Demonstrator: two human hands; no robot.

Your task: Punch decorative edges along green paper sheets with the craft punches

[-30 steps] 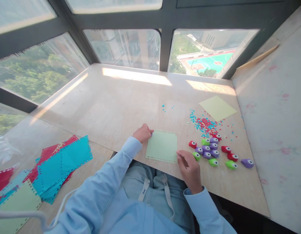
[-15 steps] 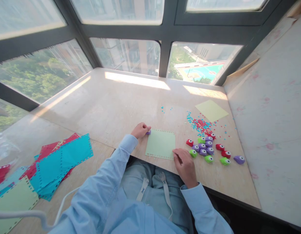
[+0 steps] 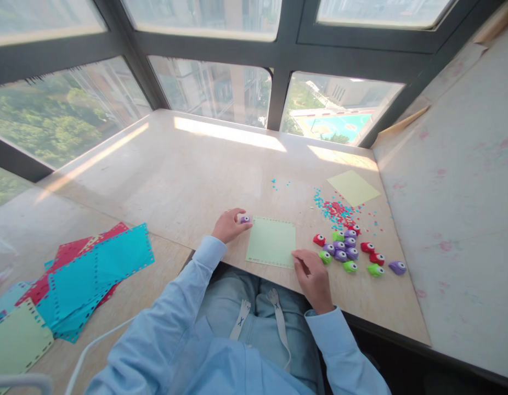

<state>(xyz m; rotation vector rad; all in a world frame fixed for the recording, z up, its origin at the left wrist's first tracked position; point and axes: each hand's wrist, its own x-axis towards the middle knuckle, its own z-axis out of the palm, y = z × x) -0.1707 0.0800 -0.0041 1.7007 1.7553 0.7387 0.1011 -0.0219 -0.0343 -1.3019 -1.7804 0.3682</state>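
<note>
Near the centre of the frame, the left hand (image 3: 230, 224) is part closed, thumb and forefinger gripping a purple punch (image 3: 245, 219) just beside the upper left corner of a pale green sheet (image 3: 271, 240). The right hand (image 3: 313, 278) is curled, fingertips drawn together at the sheet's lower right edge; whether they pinch the paper or merely press on it, I cannot tell at this size. The sheet lies flat on the bench (image 3: 204, 186) at the middle of the frame, with rows of small cut-outs along its top and bottom edges. Right of centre sits a tight group of red, green and purple punches (image 3: 340, 252), each with an eye-like mark, and a few more stand apart farther right. Just above that group, red and blue paper bits (image 3: 336, 211) are scattered, touching or nearly touching a pale yellow sheet (image 3: 353, 187) laid at an angle. At the lower left, overlapping blue sheets (image 3: 101, 271) and red sheets (image 3: 67, 253) with punched edges lie beside another light green sheet (image 3: 19, 343), and a white cable (image 3: 87, 351) curves nearby. Windows (image 3: 213, 88) fill the top of the frame, and a flower-patterned wall (image 3: 455, 219) closes the right side.
</note>
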